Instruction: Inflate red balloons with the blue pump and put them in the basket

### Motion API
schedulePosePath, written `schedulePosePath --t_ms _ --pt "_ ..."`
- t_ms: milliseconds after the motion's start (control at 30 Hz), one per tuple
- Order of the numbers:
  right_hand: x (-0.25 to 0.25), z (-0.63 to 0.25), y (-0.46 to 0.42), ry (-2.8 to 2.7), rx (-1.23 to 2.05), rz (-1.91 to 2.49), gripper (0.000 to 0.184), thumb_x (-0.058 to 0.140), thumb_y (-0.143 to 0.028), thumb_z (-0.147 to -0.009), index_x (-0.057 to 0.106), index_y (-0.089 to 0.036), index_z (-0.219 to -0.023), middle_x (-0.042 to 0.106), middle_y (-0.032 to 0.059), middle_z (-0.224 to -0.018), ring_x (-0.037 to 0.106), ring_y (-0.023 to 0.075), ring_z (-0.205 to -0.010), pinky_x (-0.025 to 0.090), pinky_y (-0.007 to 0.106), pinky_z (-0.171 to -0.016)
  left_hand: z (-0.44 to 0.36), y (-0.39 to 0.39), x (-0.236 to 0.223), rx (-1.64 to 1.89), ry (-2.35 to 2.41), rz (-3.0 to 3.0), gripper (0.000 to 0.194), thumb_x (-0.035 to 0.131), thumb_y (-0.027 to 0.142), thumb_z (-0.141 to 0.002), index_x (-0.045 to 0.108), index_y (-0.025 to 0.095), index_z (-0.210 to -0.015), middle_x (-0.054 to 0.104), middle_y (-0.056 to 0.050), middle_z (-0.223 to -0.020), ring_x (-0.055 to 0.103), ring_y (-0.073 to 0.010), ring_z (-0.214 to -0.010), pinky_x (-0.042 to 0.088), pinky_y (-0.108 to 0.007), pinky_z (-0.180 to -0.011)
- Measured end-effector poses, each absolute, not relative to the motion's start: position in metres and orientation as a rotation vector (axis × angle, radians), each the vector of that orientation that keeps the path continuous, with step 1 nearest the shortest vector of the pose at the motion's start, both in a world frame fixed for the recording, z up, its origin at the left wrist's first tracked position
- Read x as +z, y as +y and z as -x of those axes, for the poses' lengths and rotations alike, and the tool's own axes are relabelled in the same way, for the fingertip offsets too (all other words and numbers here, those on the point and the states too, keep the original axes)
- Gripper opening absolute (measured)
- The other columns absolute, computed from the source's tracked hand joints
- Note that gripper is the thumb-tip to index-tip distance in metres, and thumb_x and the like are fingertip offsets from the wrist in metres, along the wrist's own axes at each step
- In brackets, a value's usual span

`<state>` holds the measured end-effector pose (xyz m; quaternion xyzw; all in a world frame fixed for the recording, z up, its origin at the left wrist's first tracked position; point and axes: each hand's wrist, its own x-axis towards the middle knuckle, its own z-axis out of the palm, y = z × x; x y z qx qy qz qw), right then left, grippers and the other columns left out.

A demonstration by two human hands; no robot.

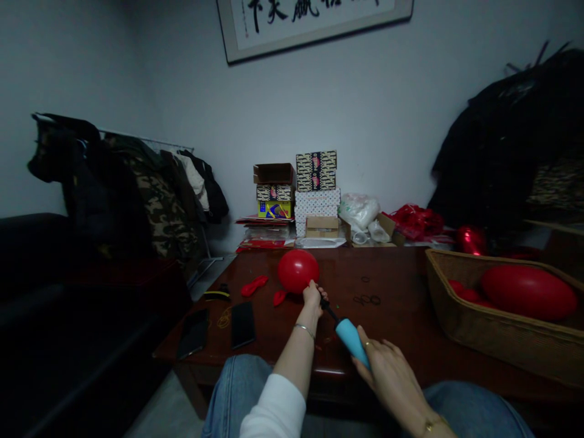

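Note:
A partly inflated red balloon (297, 271) sits over the table, just beyond my left hand (314, 295). The fingers of that hand are closed around its neck, where it meets the black end of a hand pump. My right hand (390, 371) is wrapped around the light-blue barrel of the balloon pump (350, 339), which slants down toward me. Its palm side and far fingertips are hidden. Left of the inflated balloon lie a limp red balloon (254, 286) and a smaller red piece (279, 297).
On the brown table (328, 267) are two dark phone-like slabs, a phone (243, 324) shape among them, yellow bands (224, 317) and black rings (367, 300). At right stands a wicker basket (493, 340) holding a large red balloon (529, 292). Boxes (317, 207) line the back.

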<state>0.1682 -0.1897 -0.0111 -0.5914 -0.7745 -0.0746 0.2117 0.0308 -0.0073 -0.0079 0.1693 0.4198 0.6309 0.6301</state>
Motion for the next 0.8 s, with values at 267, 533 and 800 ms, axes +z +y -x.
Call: schedulePosePath --t_ms 267,533,800 --pt "0.005 -0.141 -0.155 -2.164 -0.16 1.78 0.042 0.044 -0.025 -0.084 0.048 -0.009 -0.123 0.068 0.01 -0.088 0.062 0.0196 -0.084 0.036 0.033 -0.087 -0.042 -0.013 -0.008 1.438 0.993 -0.422 0.022 0.041 0.032 -0.087 0.039 0.019 -0.069 0.039 0.006 -0.045 0.038 -0.0077 -0.034 0.03 -0.02 -0.038" --pt "-0.003 -0.143 -0.16 -2.147 -0.209 1.74 0.041 0.045 -0.025 -0.084 0.049 -0.012 -0.123 0.067 0.0089 -0.089 0.061 0.0189 -0.083 0.036 0.033 -0.087 -0.039 -0.011 -0.009 1.429 0.996 -0.418 0.023 0.038 0.03 -0.087 0.037 0.019 -0.067 0.039 0.006 -0.044 0.038 -0.0077 -0.033 0.029 -0.019 -0.038" --pt "-0.018 -0.162 -0.175 -2.126 -0.26 1.644 0.046 0.046 -0.024 -0.083 0.043 -0.012 -0.128 0.067 0.0091 -0.094 0.062 0.0193 -0.086 0.037 0.037 -0.091 -0.029 0.003 -0.009 1.464 0.952 -0.426 0.024 0.037 0.029 -0.088 0.037 0.019 -0.066 0.038 0.006 -0.045 0.036 -0.0072 -0.034 0.026 -0.019 -0.037"
